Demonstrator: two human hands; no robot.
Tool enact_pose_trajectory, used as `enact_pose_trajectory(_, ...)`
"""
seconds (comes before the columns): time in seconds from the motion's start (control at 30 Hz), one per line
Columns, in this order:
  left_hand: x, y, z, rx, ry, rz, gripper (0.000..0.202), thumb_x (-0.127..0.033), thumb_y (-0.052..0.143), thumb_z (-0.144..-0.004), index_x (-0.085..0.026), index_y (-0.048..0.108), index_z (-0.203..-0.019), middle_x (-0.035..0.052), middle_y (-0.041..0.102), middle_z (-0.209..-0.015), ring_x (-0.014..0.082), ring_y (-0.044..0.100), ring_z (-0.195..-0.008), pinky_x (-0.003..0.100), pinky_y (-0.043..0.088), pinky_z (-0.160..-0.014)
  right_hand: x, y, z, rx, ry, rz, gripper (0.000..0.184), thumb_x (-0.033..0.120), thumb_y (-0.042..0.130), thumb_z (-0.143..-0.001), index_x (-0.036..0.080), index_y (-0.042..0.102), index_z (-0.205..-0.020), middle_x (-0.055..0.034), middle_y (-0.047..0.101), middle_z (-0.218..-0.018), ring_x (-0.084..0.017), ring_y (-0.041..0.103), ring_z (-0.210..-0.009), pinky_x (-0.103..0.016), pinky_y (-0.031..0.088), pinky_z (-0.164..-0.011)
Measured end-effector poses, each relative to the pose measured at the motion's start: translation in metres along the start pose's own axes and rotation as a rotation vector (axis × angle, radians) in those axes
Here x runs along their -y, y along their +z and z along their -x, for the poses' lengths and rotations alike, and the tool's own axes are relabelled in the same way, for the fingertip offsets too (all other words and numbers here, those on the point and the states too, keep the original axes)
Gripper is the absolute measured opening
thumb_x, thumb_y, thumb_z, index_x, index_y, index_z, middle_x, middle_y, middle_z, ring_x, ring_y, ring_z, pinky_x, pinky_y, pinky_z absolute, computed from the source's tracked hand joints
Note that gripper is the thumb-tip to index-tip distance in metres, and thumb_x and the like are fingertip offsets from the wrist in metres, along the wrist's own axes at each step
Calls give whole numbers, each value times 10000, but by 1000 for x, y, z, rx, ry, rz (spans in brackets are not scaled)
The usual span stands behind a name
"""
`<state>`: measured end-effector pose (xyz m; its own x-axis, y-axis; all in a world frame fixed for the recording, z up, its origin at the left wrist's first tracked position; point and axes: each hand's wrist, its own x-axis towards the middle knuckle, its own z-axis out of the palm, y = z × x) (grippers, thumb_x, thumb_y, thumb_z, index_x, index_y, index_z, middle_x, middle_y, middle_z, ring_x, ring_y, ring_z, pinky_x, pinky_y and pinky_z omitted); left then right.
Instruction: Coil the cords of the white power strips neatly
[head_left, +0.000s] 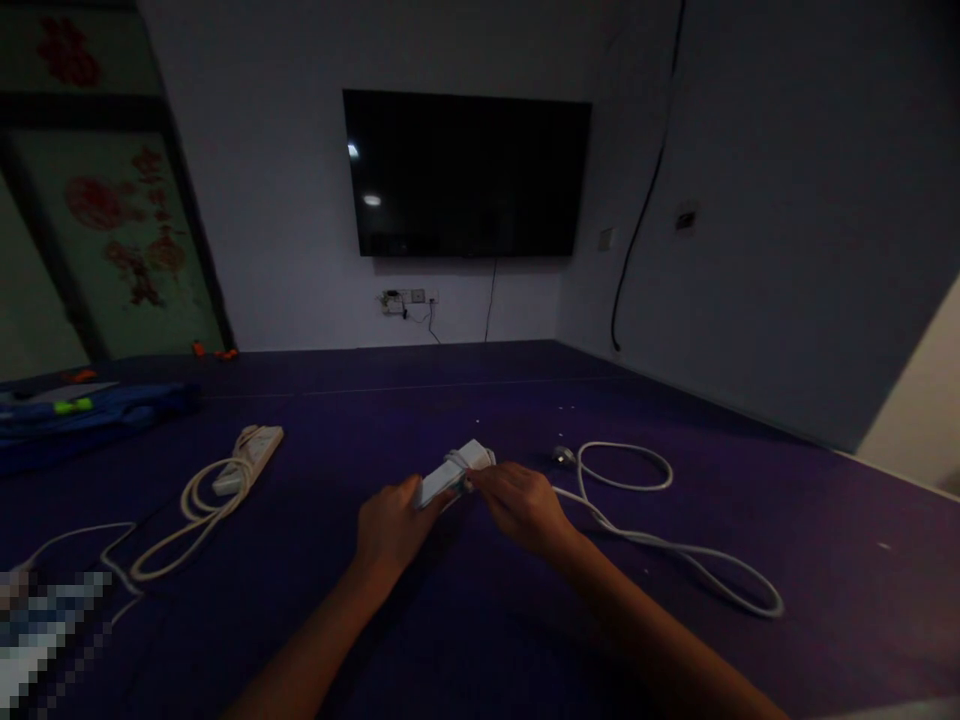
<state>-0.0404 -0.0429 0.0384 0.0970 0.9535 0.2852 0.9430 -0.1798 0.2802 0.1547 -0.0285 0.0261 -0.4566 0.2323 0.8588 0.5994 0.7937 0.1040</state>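
Observation:
A white power strip [451, 474] is held up in front of me, tilted, with a turn of its cable around the far end. My left hand [394, 525] grips its near end. At the far end, my right hand [525, 503] has its fingers closed on the white cable [694, 553]. That cable runs out to the right in loose loops over the purple floor [480, 620]. Its plug [562, 457] lies just beyond my right hand. The undersides of the fingers are hidden.
Left of my hands lies another power strip [259, 458] with its cable coiled over it. Blue cloth [142, 408] lies farther left. A television [469, 175] hangs on the far wall above sockets [412, 298]. A black cable [637, 225] hangs on the right wall.

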Motion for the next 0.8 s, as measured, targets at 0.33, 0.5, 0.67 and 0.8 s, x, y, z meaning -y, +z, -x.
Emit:
enact_pose_trajectory(0.33, 15, 8, -11, -179, -252, 798, 559, -688, 525, -644, -155, 653, -755, 49, 657, -639, 192, 606, -593, 255, 395, -519, -8, 7, 6, 45, 282, -38, 249, 229, 454, -893, 189, 608, -1086, -71, 700, -919, -155, 655, -781, -250, 502, -688)
enact_pose_trajectory(0.5, 9, 9, -11, -166, -379, 1299, 513, -630, 659, -552, -132, 611, -662, 1, 586, -523, 132, 540, -440, 234, 394, -435, -13, 7, 5, 144, 455, -177, 246, 299, 427, -908, 177, 631, -971, -61, 695, -858, -153, 648, -742, -231, 459, -640)
enact_pose_trajectory(0.67, -5, 10, -1, -26, -427, 1537, 501, -601, 678, -574, -133, 608, -739, 3, 601, -525, 152, 568, -416, 256, 435, -407, -15, 5, 4, 246, 499, -278, 299, 325, 393, -914, 155, 615, -807, -30, 622, -659, -125, 568, -582, -214, 370, -543)
enact_pose_trajectory(0.8, -8, 14, 5, 144, -375, 1592, 493, -599, 632, -643, -124, 596, -767, 51, 648, -559, 185, 603, -431, 280, 468, -418, -18, 3, 3, 215, 483, -368, 301, 336, 393, -910, 147, 615, -836, -15, 584, -617, -110, 517, -543, -207, 344, -533)
